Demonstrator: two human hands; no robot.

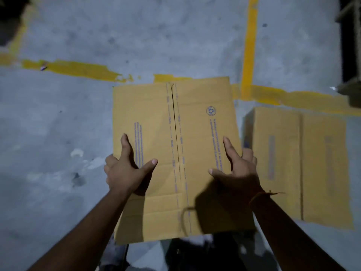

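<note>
A brown cardboard box (172, 122) with blue print and a centre seam fills the middle of the head view, its top flaps closed. My left hand (125, 173) grips its left edge, with index finger and thumb spread on the top face and the other fingers curled over the side. On the box's right edge my right hand (238, 173) holds it the same way, thumb and index on top, the rest wrapped round the side. A thread band circles my right wrist.
A second closed cardboard box (300, 165) sits on the grey concrete floor (58, 124) just to the right. Worn yellow painted lines (78, 69) cross the floor behind both boxes. Dark objects stand at the far right edge and top left corner.
</note>
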